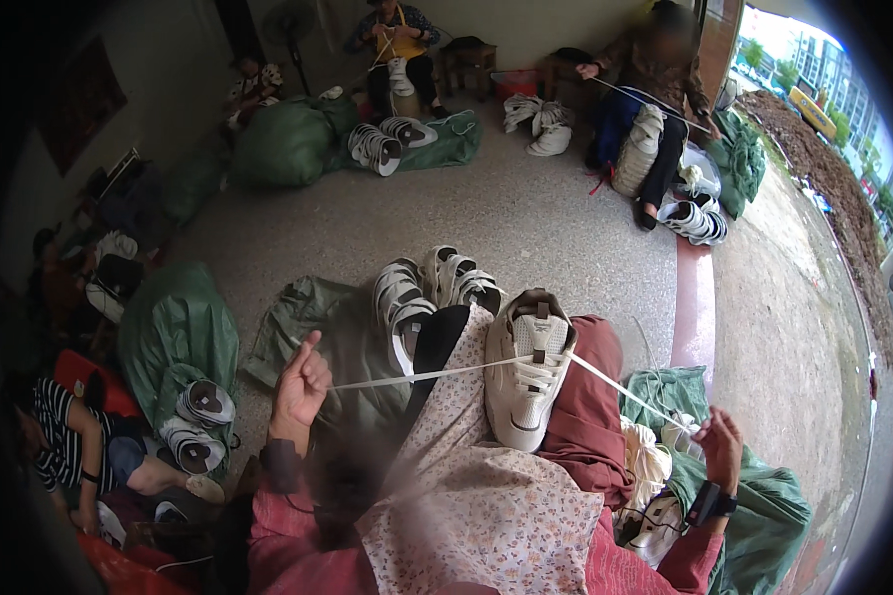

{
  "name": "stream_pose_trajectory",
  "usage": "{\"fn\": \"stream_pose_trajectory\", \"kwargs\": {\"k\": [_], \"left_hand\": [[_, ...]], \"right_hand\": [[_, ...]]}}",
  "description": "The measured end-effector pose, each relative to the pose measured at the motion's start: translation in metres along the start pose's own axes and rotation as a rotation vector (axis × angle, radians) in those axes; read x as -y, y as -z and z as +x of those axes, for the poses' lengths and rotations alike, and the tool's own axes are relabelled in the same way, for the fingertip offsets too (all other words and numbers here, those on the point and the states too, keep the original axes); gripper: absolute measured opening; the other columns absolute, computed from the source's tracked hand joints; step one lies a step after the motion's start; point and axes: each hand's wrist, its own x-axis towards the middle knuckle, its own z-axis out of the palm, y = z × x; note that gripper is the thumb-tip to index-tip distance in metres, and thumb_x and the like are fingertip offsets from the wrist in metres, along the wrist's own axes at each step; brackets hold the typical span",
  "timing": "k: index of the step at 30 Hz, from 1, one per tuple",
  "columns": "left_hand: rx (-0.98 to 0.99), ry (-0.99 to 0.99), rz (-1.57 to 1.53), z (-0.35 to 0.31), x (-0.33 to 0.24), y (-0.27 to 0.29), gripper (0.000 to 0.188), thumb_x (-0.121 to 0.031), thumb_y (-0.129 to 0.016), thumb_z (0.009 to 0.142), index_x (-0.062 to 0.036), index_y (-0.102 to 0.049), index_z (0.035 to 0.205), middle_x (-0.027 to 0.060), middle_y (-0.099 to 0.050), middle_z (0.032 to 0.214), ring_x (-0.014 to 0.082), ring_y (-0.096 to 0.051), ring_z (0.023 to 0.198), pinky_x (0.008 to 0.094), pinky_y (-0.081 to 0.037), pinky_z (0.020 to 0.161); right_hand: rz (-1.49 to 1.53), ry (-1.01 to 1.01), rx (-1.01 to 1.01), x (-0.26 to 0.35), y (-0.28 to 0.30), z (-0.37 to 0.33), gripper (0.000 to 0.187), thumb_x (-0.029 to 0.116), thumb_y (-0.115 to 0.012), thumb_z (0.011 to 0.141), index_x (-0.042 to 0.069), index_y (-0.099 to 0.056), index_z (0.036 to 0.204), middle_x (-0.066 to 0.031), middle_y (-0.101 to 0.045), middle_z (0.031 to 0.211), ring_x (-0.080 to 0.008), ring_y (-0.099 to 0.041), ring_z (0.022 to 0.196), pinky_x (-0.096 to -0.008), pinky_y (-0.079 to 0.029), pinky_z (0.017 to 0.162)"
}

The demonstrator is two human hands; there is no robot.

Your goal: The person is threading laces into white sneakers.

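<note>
A cream sneaker (517, 409) rests upright on my lap, over a floral apron (486, 496), with its toe toward me. White flat lace crosses its lower eyelets, and both loose lengths are pulled out sideways. The left length of shoelace (417, 377) runs taut to my left hand (303, 385), which is closed on it with the index finger raised. My right hand (721, 443) pinches the other length, stretched down to the right. Beyond my knees, stacked cream sneakers (403, 297) stand on the floor next to a dark green sack (318, 317).
By my right side lie a green sack (764, 506), bundled white laces (645, 461) and another shoe (658, 531). Several people sit around the room with shoes and sacks. A green sack (184, 322) stands at left; a paved strip (774, 317) runs along the right.
</note>
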Motion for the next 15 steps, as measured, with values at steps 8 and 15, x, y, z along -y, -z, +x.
{"fn": "stream_pose_trajectory", "kwargs": {"k": [8, 15], "left_hand": [[0.371, -0.163, 1.239, 0.056, 0.082, -0.113, 0.020, -0.020, -0.061, 0.098, -0.0020, -0.070, 0.095, -0.0003, -0.057, 0.074, 0.0108, -0.057, 0.071, 0.0258, -0.045, 0.063], [0.631, -0.303, 1.576, 0.078, 0.135, -0.166, 0.020, -0.024, -0.062, 0.091, -0.0052, -0.070, 0.090, 0.0107, -0.063, 0.089, 0.0309, -0.065, 0.086, 0.0395, -0.052, 0.075]], "right_hand": [[-0.573, 0.103, 0.234, 0.003, -0.134, 0.019, 0.021, 0.017, -0.060, 0.099, -0.001, -0.068, 0.104, -0.0053, -0.066, 0.071, -0.0107, -0.062, 0.057, -0.0241, -0.050, 0.051], [-0.515, 0.014, 0.715, 0.025, -0.291, -0.002, 0.034, 0.012, -0.059, 0.100, -0.002, -0.055, 0.130, -0.0016, -0.060, 0.073, -0.0075, -0.055, 0.058, -0.0236, -0.044, 0.052]]}}
